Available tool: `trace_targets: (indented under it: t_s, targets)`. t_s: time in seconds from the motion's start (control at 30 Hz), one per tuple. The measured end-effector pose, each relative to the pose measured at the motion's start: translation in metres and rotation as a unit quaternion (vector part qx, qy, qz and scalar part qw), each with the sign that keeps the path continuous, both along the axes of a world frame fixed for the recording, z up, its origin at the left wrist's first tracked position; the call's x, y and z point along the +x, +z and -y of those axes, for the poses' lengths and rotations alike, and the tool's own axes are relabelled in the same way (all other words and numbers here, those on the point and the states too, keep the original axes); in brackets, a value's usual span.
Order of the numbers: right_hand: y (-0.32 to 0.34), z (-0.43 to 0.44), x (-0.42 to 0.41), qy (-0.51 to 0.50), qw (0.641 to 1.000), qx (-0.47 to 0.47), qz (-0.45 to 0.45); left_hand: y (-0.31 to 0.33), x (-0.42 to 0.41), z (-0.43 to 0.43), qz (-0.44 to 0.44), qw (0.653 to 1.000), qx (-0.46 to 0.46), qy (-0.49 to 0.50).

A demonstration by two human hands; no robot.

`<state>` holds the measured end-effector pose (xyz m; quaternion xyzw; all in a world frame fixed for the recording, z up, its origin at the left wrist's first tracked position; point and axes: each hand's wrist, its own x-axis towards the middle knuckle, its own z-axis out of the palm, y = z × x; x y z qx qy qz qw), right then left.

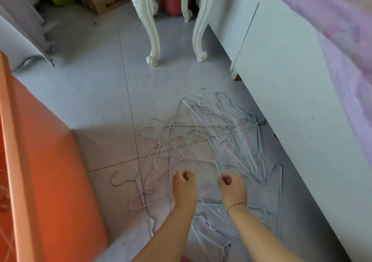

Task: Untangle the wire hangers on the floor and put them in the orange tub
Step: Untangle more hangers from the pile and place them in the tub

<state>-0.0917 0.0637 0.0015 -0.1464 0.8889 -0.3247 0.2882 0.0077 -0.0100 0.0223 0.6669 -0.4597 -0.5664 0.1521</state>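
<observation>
On the tiled floor [104,105], 2 hands in a hanger heap.
Left hand [184,187] and right hand [233,189] each pinch wire hangers [211,139] in the tangle; orange tub [40,161] stands left.

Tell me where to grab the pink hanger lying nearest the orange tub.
Take the pink hanger by its silver hook, coming from the tub side. The hook pokes out clear of the pile; its shoulders run under other wires.
</observation>
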Motion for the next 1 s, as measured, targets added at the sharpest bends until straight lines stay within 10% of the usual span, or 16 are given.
trace_targets:
  t_s: [0.23,0.43,0.6,1.0]
  targets:
    - [0.040,0.015,-0.004,0.129,0.971,-0.142,0.141,0.023,-0.028,0.010,-0.144,0.984,0.096,0.034]
    - [0.014,0.039,-0.103,-0.018,0.996,0.015,-0.090,0.046,-0.012,0.035,-0.176,0.980,0.065,0.072]
    - [-0.014,0.056,-0.132,0.027,0.983,0.160,-0.082,0.059,0.004,0.050,-0.188,0.976,0.060,0.098]
    - [-0.005,0.052,-0.101,-0.024,0.969,0.040,-0.243,0.093,0.008,0.061,-0.177,0.976,0.006,0.125]
